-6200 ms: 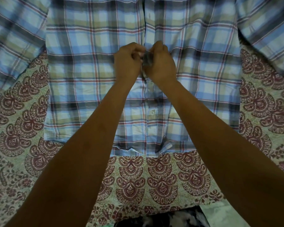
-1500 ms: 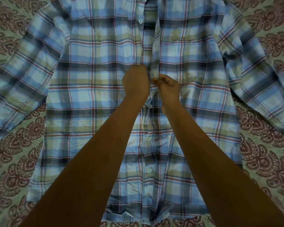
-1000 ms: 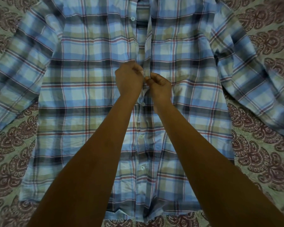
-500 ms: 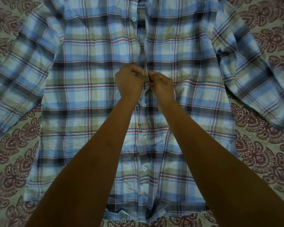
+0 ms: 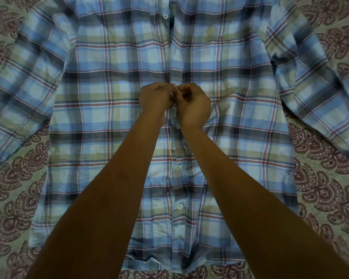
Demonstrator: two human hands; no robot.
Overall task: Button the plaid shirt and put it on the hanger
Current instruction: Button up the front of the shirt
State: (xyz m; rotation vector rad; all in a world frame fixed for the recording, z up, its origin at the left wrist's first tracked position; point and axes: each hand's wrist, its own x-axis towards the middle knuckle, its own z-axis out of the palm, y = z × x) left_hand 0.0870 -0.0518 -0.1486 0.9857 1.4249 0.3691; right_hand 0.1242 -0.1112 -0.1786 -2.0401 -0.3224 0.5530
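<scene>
As the 2 hands close in on the same spot, I see the main change on my feed: a moment ago the right hand was pinching a loose edge beside the placket with a clear opening above it, and now the left hand point(image 5: 156, 98) and right hand point(image 5: 193, 105) are knuckle to knuckle on the placket point(image 5: 175, 57) at mid-chest. Both sets of fingers are curled tight, gripping the 2 front edges between them. A pale fleck shows between the fingertips, but I cannot tell whether it is a button or whether it has gone through its hole.

Some seconds back the hands were working lower on the placket, so I judge the buttoning is climbing from the hem upward. At least 1 lower button point(image 5: 180, 206) below the hands sits fastened, and an upper button point(image 5: 165, 16) above them looks not yet done. No hanger is in view.

The plaid shirt point(image 5: 109, 117) lies flat and front-up on a patterned bedspread point(image 5: 330, 188), hem nearest me. It is blue, green and dark check with thin red lines, lightly creased, and the sleeves point(image 5: 28, 77) are spread out on either side of the placket.
</scene>
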